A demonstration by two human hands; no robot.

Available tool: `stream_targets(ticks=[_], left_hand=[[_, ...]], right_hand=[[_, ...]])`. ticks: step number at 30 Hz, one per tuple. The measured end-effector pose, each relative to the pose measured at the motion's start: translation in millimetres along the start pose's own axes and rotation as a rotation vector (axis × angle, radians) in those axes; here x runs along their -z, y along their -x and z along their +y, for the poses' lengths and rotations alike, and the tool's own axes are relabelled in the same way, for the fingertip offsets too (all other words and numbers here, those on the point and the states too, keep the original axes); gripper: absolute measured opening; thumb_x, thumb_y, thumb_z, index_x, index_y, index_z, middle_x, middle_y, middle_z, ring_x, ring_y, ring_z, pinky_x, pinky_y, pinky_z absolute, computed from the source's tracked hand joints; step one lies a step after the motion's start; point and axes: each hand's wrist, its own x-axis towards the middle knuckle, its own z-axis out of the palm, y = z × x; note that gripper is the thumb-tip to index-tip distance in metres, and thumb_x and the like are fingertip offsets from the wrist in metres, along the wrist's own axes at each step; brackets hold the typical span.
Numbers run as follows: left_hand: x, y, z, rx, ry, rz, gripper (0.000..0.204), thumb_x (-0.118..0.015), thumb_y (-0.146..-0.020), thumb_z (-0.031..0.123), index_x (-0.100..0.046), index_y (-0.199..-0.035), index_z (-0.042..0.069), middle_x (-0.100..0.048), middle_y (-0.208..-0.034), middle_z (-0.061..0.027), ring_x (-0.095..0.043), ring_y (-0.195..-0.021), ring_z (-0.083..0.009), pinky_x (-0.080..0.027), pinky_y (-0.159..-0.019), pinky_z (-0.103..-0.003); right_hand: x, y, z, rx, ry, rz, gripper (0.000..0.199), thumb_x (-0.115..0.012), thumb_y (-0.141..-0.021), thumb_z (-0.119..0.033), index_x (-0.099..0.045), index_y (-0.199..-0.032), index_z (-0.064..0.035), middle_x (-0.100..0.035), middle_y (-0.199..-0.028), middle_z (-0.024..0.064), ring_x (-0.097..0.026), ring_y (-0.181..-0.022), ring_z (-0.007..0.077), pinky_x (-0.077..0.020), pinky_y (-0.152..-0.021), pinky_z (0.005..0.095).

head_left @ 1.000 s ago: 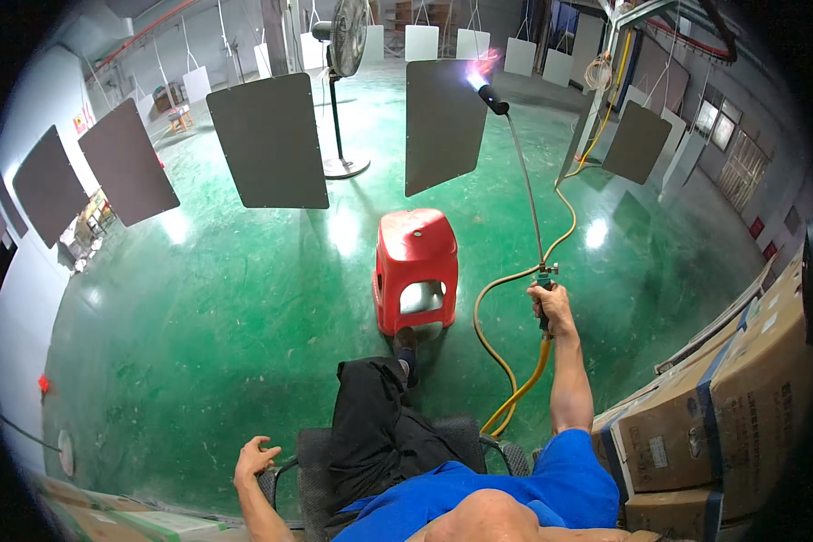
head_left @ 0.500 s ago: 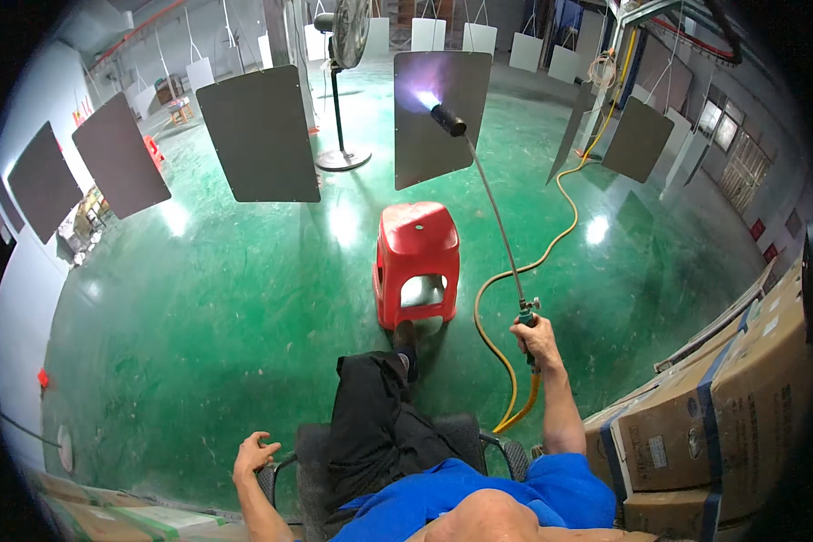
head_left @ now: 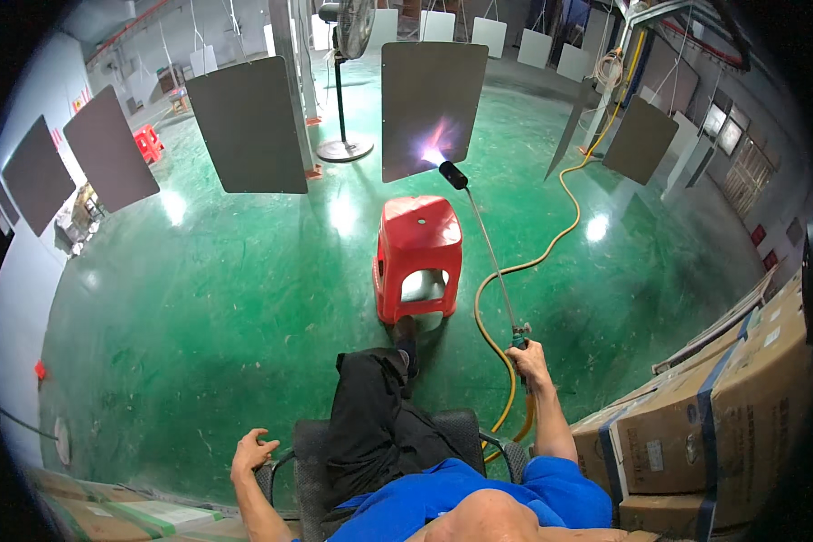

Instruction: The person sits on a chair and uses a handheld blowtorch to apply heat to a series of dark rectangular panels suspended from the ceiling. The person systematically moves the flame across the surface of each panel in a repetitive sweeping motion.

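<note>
Torch tip has dropped lower since the earlier frames, flame now playing on the lower middle of the hanging panel (head_left: 434, 108) instead of up near its top edge. Head view only: your right hand (head_left: 526, 361) is closed in a full fist round the handle of the long torch (head_left: 488, 248), arm stretched forward, the burner head close to the panel face with a pinkish glow just beyond it. Yellow hose (head_left: 551, 244) runs from the handle, loops over the green floor (head_left: 199, 298) and off to the right. Your left hand (head_left: 255, 450) is loose, fingers half curled, holding nothing, hovering by the chair arm (head_left: 271, 470). Red stool (head_left: 419, 257) sits under the wand, your foot against it. For this pass, probably best to keep the flame moving in steady strokes so no one spot overheats, hold the tip just off the sheet, not touching. Mind the hose loop beside your leg, and keep the flame away from the cardboard boxes (head_left: 714, 415) at your right.
</note>
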Motion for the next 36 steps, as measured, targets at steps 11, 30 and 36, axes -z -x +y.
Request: stream_targets(ticks=[11, 30, 36], left_hand=[[-2.5, -7.4, -8.2, -0.115, 0.002, 0.031, 0.057, -0.079, -0.077, 0.025, -0.058, -0.125, 0.003, -0.07, -0.086, -0.0098, -0.067, -0.072, -0.0162, -0.055, -0.068, -0.034], [2.8, 9.5, 13.2, -0.152, -0.102, 0.08, 0.06, -0.08, -0.075, 0.027, -0.058, -0.126, 0.004, -0.07, -0.091, -0.0129, -0.069, -0.08, -0.0237, -0.054, -0.073, -0.038], [-35.2, 28.0, 47.5, -0.431, -0.164, 0.253, 0.056, -0.079, -0.074, 0.029, -0.059, -0.121, 0.004, -0.065, -0.105, -0.0177, -0.062, -0.097, -0.0346, -0.049, -0.086, -0.043]], right_hand=[[-8.4, -22.1, -70.4, 0.112, -0.182, 0.006, 0.013, -0.071, -0.077, -0.01, -0.06, -0.083, -0.0051, -0.053, -0.06, -0.0014, -0.048, -0.045, 0.0094, -0.0389, -0.041, 0.026], [-20.3, 33.0, -47.1, 0.091, -0.085, -0.093, 0.015, -0.072, -0.075, -0.011, -0.06, -0.081, -0.0036, -0.051, -0.056, -0.0015, -0.047, -0.044, 0.0082, -0.0367, -0.041, 0.0249], [-12.8, 23.6, -40.5, 0.082, -0.101, -0.026, 0.014, -0.071, -0.075, -0.01, -0.061, -0.081, -0.003, -0.054, -0.059, -0.0001, -0.048, -0.044, 0.0088, -0.0383, -0.041, 0.0247]])
